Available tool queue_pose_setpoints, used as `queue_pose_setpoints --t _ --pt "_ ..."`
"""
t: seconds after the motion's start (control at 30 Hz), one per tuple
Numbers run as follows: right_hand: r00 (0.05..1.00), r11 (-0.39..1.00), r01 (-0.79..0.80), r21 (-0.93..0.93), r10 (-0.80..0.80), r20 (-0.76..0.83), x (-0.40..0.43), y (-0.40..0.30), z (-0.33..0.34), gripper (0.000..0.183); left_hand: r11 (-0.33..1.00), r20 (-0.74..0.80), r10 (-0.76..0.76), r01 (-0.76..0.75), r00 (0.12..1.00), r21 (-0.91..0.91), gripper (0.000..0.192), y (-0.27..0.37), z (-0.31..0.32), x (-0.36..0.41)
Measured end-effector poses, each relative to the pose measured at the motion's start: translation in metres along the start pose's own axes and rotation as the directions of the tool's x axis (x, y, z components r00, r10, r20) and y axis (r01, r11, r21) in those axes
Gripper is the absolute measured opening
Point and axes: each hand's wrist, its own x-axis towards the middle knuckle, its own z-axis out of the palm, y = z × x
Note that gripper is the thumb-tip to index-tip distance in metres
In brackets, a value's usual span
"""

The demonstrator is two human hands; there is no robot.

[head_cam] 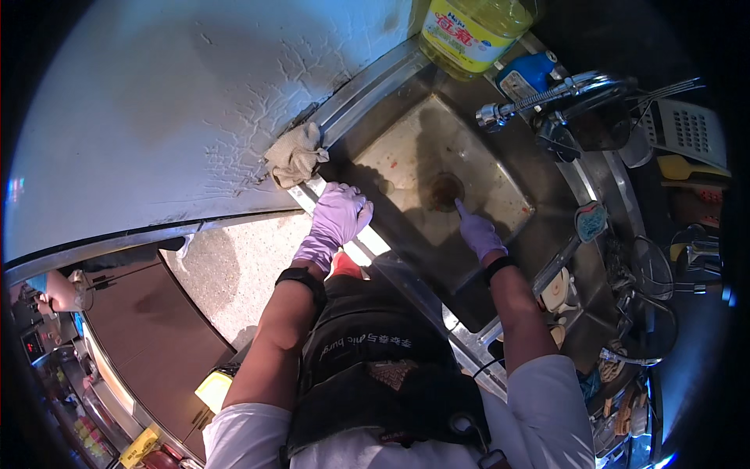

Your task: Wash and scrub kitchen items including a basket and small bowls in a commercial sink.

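My left hand (343,211), in a light purple glove, is curled at the front rim of a stainless steel sink (404,272); whether it grips the rim or anything else cannot be told. Just beyond it a crumpled beige cloth (297,154) lies on the sink's corner edge. My right hand (477,228), gloved alike, reaches down into the basin with its index finger extended to the round drain (446,191). Small red and brown food bits lie on the basin floor. A chrome spray faucet (498,115) hangs over the basin's far right side.
A large jug of yellow detergent (474,35) and a blue bottle (527,73) stand behind the sink. A sponge (590,221) rests on the right divider, beside a second basin with utensils (556,290). A grater (694,132) is farther right. Another person's arm (58,291) shows at far left.
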Motion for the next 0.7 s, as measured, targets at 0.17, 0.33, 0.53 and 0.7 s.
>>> queue_pose_setpoints --t 0.17,0.33,0.53,0.7 --pt "1.0 1.0 -0.009 0.005 0.009 0.025 -0.001 -0.005 -0.005 0.062 0.999 -0.066 0.023 -0.02 0.998 0.037 0.029 -0.003 0.006 -0.002" --pt "0.999 0.996 -0.029 0.086 0.025 0.045 -0.003 -0.001 -0.003 0.059 1.0 0.03 -0.012 0.011 0.999 0.027 0.028 0.002 0.0 0.001" --pt "0.998 0.999 0.029 0.029 -0.027 -0.064 -0.001 0.0 0.004 0.062 1.0 -0.018 0.0 0.001 1.0 0.03 0.027 -0.002 0.003 -0.002" --pt "0.997 0.999 0.043 -0.011 -0.043 -0.07 0.0 0.001 0.006 0.062 0.999 -0.114 0.039 -0.037 0.993 0.024 0.027 -0.002 0.005 -0.002"
